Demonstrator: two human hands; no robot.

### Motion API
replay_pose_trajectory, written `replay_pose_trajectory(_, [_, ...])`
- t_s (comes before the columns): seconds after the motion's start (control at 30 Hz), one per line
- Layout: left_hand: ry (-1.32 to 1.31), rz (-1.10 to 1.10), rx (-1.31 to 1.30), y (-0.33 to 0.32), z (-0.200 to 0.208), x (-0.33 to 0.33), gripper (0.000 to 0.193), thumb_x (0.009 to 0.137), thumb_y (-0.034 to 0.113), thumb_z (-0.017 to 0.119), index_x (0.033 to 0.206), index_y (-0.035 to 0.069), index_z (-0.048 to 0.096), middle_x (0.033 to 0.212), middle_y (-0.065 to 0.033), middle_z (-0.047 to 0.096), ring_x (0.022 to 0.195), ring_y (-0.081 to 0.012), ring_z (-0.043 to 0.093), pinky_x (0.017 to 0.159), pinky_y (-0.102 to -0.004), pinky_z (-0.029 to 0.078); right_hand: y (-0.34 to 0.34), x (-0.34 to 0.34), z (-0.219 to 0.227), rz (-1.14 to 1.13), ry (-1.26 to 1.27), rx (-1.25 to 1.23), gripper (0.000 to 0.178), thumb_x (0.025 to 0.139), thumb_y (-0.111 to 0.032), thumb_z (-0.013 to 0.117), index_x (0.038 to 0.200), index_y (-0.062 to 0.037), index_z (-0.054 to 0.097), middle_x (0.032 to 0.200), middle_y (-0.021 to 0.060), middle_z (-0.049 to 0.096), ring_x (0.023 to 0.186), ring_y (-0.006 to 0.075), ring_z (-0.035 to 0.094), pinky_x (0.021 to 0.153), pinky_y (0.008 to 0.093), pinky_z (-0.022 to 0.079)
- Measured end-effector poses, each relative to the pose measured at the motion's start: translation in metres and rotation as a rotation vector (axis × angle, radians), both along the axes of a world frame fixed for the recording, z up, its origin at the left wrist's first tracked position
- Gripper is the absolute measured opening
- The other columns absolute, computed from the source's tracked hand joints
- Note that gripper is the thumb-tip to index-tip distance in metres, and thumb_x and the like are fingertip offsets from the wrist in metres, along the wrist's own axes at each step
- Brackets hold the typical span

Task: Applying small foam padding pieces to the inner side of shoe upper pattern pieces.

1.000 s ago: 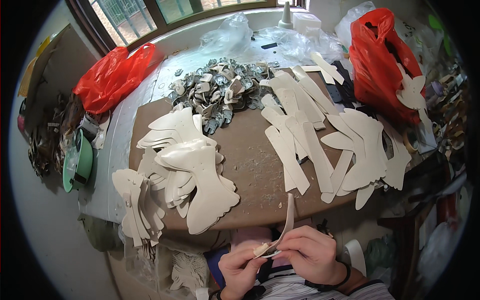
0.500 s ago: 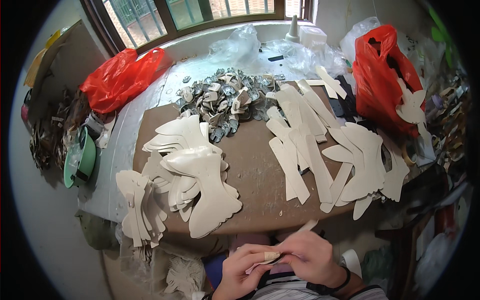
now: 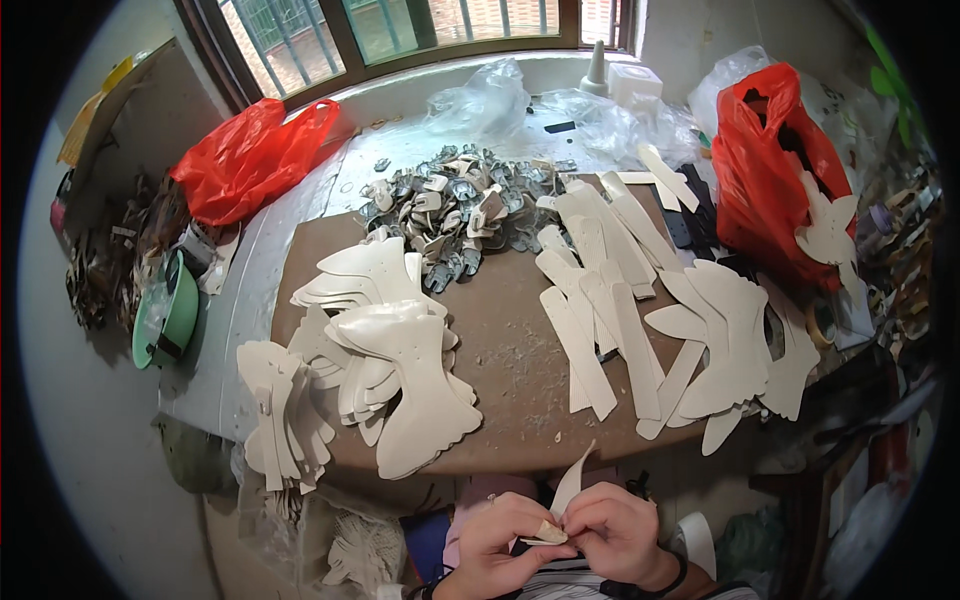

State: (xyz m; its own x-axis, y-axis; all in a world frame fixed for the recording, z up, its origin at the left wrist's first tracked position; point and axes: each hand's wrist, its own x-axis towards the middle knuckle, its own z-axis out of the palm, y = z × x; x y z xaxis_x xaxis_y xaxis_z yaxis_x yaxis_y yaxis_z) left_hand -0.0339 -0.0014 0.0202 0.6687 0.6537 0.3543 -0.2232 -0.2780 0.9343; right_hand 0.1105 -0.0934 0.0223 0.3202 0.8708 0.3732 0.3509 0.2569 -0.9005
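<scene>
Close to my lap, below the table's front edge, both hands meet over one cream strip (image 3: 571, 484). Its narrow end curves upward between them, and a folded cream part (image 3: 548, 534) shows at the fingertips. My left hand (image 3: 500, 545) pinches the folded part between thumb and fingers. My right hand (image 3: 617, 530) is closed on the strip just beside it, fingers bent. The strip's lower portion is hidden by the fingers. Nearest on the table are stacked cream shoe-upper pieces (image 3: 400, 385) to the left and long cream strips (image 3: 578, 350) to the right.
Small grey metal buckles with cream tabs (image 3: 460, 205) are heaped mid-table. More cut uppers (image 3: 715, 340) lie at the right. Red plastic bags stand at the back left (image 3: 250, 165) and right (image 3: 735, 190). A green basin (image 3: 180, 315) is at the left.
The strip's free end has swung from slanting right to standing more upright. My right hand has turned and dropped slightly, and its fingers now sit beside the left's.
</scene>
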Motion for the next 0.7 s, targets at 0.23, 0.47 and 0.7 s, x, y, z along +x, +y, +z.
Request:
replay_pose_trajectory(0.23, [-0.083, 0.129, -0.413, -0.017, -0.006, 0.001, 0.022, 0.076, -0.007, 0.075, 0.096, -0.002, 0.066, 0.085, -0.0082, 0.064, 0.083, -0.0146, 0.062, 0.075, -0.0271, 0.049, -0.004, -0.011, -0.006, -0.009, 0.918, -0.012, 0.023, 0.074, 0.009, 0.074, 0.087, 0.0036, 0.057, 0.093, 0.0134, 0.060, 0.084, 0.0168, 0.062, 0.073, 0.0257, 0.051])
replay_pose_trajectory(0.47, [0.099, 0.208, -0.217, -0.015, 0.005, -0.012, 0.023, 0.073, -0.002, 0.076, 0.092, 0.000, 0.064, 0.091, -0.0098, 0.062, 0.082, -0.0193, 0.062, 0.070, -0.0295, 0.048, 0.000, -0.004, 0.001, 0.121, 0.647, -0.144, 0.025, 0.076, 0.005, 0.075, 0.097, 0.0071, 0.063, 0.095, 0.0120, 0.060, 0.084, 0.0147, 0.060, 0.074, 0.0259, 0.049])
replay_pose_trajectory(0.7, [0.064, 0.198, -0.593, -0.007, -0.006, -0.017, 0.019, 0.077, 0.001, 0.078, 0.091, -0.001, 0.066, 0.087, -0.0065, 0.064, 0.077, -0.0087, 0.058, 0.068, -0.0211, 0.047, 0.014, -0.007, 0.002, 0.112, 0.652, -0.187, 0.022, 0.075, 0.007, 0.073, 0.095, 0.0057, 0.064, 0.090, 0.0105, 0.060, 0.082, 0.0136, 0.059, 0.073, 0.0248, 0.046])
